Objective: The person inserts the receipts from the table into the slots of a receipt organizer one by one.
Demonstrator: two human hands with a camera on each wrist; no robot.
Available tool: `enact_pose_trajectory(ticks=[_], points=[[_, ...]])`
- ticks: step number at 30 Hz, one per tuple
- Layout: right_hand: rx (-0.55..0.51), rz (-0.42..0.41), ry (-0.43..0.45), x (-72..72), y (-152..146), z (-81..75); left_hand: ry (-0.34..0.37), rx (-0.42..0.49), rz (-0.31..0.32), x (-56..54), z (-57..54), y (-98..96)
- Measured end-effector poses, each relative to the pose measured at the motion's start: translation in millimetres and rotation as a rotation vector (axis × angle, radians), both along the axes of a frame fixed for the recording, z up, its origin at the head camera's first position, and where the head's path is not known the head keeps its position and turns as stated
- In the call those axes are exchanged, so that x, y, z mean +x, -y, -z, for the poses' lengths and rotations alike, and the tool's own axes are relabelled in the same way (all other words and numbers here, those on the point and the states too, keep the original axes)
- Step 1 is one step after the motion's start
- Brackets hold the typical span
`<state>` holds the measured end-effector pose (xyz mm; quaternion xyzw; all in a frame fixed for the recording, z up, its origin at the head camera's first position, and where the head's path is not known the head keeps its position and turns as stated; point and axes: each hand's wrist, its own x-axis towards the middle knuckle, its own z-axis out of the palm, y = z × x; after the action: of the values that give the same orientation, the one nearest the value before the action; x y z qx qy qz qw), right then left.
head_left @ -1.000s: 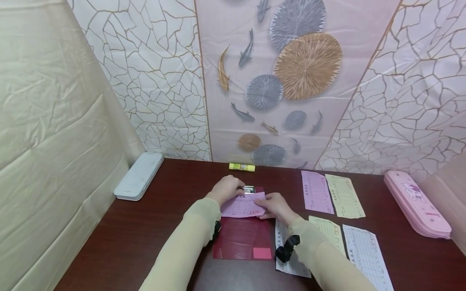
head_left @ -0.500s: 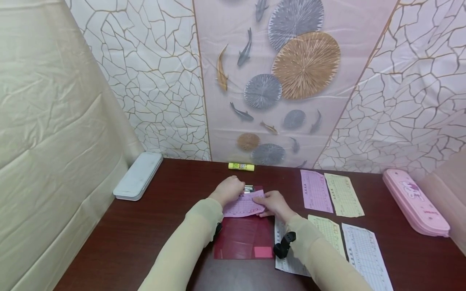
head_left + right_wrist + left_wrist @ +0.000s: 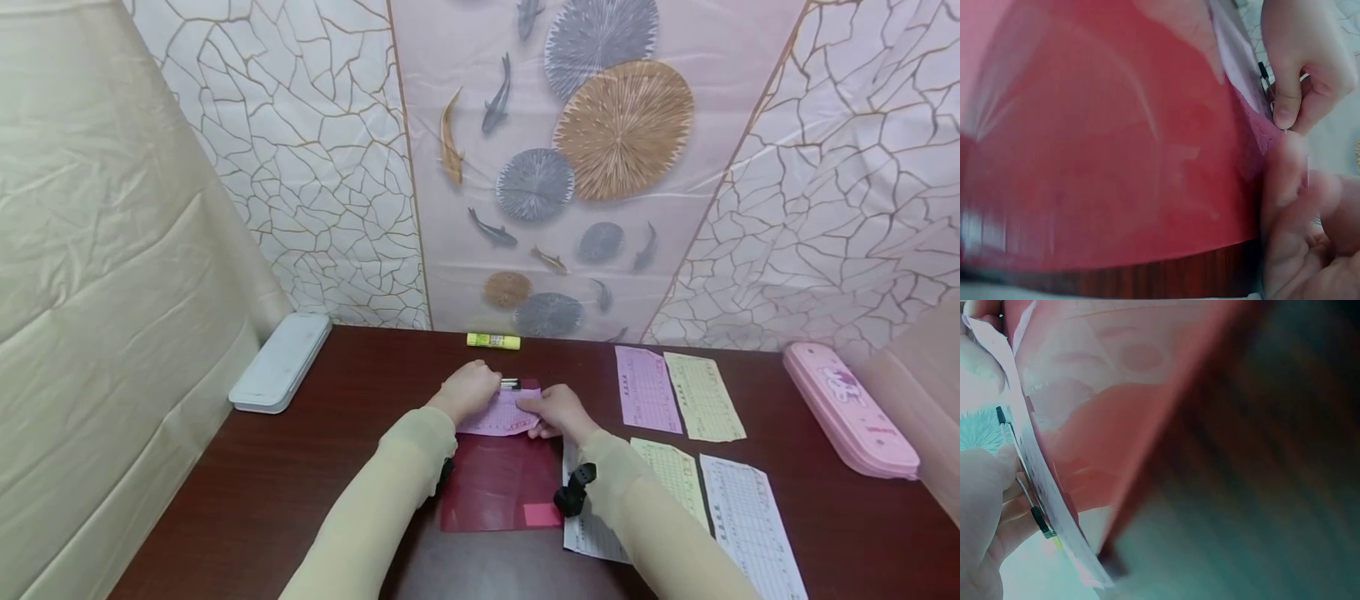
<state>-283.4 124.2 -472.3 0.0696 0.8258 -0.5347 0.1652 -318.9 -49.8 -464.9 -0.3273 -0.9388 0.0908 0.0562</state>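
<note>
The left hand partly hides the metal clip.

Six visible paper slips, two long cases, one glue stick, one red clipboard.

Table, dark red-brown. On it: white case, left; yellow tube, rear; red folder, centre; five printed slips, right of folder: one purple, two yellow, two white; pink case, far right.
</note>
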Motion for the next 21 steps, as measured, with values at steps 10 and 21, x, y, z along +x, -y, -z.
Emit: enact_pose_trajectory(ticks=[10, 21], points=[[0.214, -0.021, -0.122, -13.3, 0, 4.8, -0.017, -0.042, 0.000, -3.6, 4.5, -1.1], [0.278, -0.034, -0.179, -15.5, 4, 0.6, -0.009, -0.029, 0.000, -2.0, 4.3, -0.8]])
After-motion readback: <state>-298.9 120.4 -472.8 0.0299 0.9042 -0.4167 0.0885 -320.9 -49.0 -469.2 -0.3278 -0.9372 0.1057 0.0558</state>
